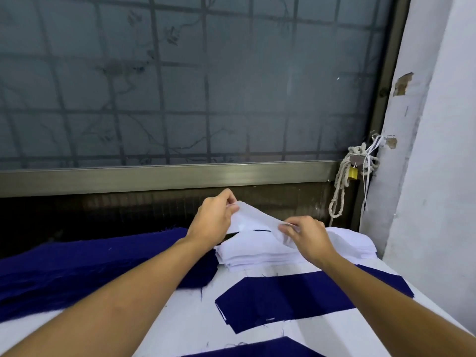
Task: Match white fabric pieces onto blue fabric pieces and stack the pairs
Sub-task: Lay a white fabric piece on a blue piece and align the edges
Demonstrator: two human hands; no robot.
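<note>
Left hand [215,219] and right hand [307,234] pinch 1 thin white fabric sheet [253,219], lifted above the white fabric stack [260,253]; a navy blue fabric piece [288,297] lies nearer the person.

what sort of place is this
Probably a small garment workshop: a stack of cut white pieces, cut blue pieces on the table, and a heap of blue fabric.

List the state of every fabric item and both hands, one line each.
left hand, pinches one end of the white piece
right hand, pinches its other end
white piece, held up above the white stack
white stack, piled flat
blue piece, lies flat, uncovered
blue pile, heaped at left
</note>
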